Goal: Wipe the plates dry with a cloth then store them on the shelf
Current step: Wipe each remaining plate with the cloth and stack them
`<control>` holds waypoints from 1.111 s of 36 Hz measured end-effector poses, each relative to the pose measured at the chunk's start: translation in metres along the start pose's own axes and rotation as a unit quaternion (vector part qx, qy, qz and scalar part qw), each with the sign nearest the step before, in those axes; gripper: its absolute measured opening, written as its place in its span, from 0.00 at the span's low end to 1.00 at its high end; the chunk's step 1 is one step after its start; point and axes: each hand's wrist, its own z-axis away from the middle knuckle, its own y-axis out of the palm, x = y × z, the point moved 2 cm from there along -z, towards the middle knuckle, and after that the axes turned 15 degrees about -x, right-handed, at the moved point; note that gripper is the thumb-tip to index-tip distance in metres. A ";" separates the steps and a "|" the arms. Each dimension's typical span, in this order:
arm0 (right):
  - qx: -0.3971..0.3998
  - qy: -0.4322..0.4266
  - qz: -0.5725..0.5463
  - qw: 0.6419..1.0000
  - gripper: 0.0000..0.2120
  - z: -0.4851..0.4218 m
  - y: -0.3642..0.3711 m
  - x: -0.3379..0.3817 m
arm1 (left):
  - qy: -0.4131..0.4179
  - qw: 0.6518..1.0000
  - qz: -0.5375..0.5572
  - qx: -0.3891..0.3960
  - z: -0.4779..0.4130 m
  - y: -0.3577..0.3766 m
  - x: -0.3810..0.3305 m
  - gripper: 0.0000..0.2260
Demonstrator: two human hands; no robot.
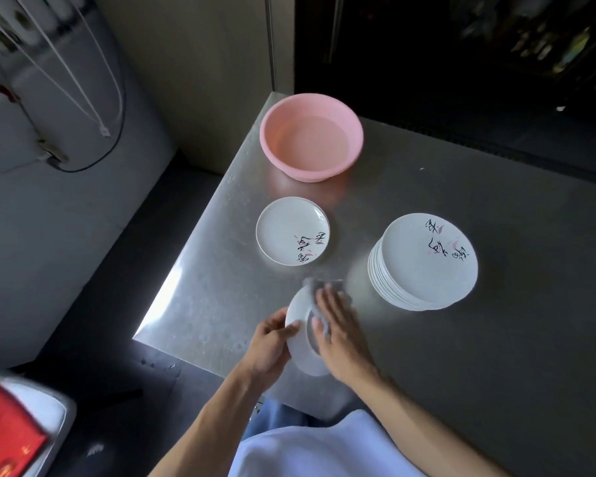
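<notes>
Resting on steel table [496, 339]: pink basin [311, 137], stacked plates [427, 263].

You stand at a stainless-steel table [461, 373] with one corner jutting toward you. Light catches its left edge in a bright glare [162, 297], while the rest of the top lies dull grey. Beyond the table's far corner you see a beige wall [203, 63] with a thin metal strip [270, 39] running up it. To your upper right, a dark cabinet [461, 46] holds shapes too dim to make out. On your left, white and black cables [93, 98] hang loose against a grey panel [31, 201]. The floor [117, 270] below is dark, and at your lower left a red box [4, 435] sits on something white.
</notes>
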 end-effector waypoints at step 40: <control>-0.022 0.352 -0.315 0.881 0.11 -0.032 -0.066 0.003 | 0.008 0.981 -0.144 -0.131 0.009 -0.004 -0.008 0.18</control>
